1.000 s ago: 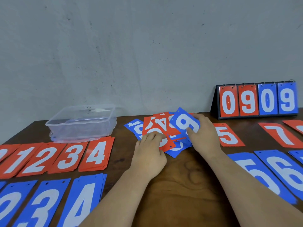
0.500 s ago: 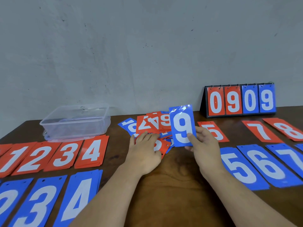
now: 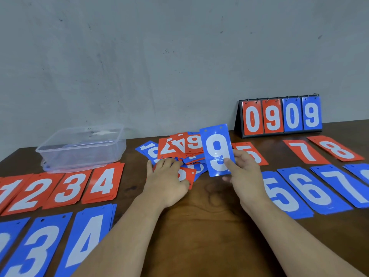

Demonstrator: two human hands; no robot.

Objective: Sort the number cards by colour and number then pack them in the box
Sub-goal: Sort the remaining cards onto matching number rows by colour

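Right hand [image 3: 246,172] pinches blue 9 card [image 3: 217,149] upright, thumb on face, above table [image 3: 199,226] just right of mixed pile [image 3: 179,150]; card glossy blue, white digit, two holes at top edge. Left hand [image 3: 167,182] rests flat on pile, fingers together over red card. Clear box [image 3: 81,148] far left, behind red 4 stack [image 3: 102,182]

left hand [image 3: 166,182]: palm down, fingers flat | right hand [image 3: 246,174]: raised, pinching card [image 3: 216,148]
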